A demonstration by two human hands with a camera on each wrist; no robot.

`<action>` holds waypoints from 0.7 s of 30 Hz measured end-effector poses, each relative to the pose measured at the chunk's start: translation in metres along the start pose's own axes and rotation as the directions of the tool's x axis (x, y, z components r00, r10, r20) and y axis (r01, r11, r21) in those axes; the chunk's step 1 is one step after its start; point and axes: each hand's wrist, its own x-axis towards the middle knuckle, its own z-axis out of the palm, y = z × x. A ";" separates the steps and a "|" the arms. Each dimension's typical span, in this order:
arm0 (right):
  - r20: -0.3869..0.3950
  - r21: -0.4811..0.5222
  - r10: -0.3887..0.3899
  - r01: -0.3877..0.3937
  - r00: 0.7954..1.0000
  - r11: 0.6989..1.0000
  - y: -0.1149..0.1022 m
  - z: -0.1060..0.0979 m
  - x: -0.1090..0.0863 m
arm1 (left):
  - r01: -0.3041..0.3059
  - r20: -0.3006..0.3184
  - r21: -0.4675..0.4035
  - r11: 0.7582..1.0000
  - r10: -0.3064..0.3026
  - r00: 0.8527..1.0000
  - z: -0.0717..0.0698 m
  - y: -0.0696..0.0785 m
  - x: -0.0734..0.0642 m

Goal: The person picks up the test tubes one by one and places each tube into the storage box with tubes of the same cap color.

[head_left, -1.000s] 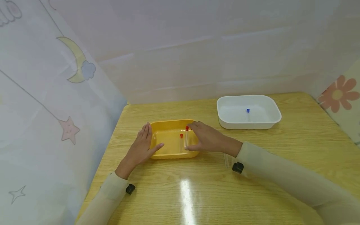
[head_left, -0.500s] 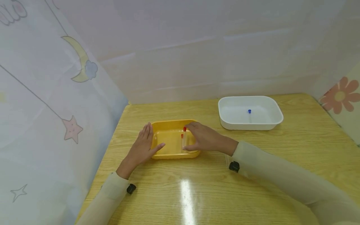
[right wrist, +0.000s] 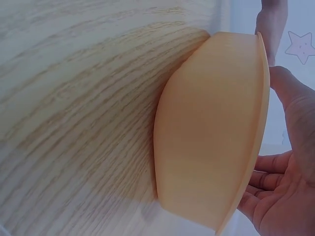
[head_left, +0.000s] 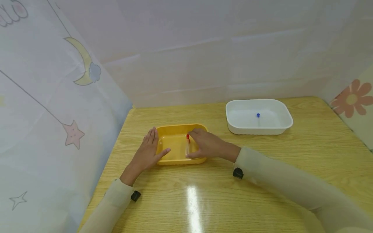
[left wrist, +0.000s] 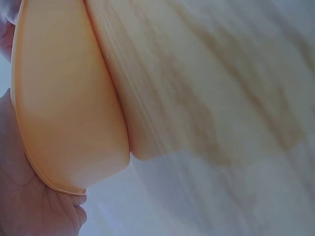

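Note:
A yellow tray sits on the wooden table, left of centre. My left hand rests flat against the tray's left rim with straight fingers; the left wrist view shows the palm under the tray's outer wall. My right hand reaches into the right side of the tray and pinches a clear tube with a red cap between forefinger and thumb, low over the tray floor. The right wrist view shows the tray's outer wall and my right fingers over the rim.
A white tray stands at the back right with a blue-capped tube inside. Something faint and clear lies on the table by my right wrist. Printed curtain walls close in the left, back and right sides.
My right hand has moved left and down inside the yellow tray with the red-capped tube. Only one red cap shows now, where two showed before. The left hand has stayed put.

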 end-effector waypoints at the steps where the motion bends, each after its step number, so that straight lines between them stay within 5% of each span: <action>1: 0.001 -0.008 -0.002 0.002 1.000 1.000 0.000 0.001 0.001 | 0.000 -0.001 -0.002 1.000 0.000 1.000 0.000 0.000 0.000; 21: 0.031 -0.068 -0.011 0.013 0.999 0.998 -0.002 0.009 0.014 | 0.008 0.005 0.000 1.000 -0.008 1.000 -0.002 0.003 0.000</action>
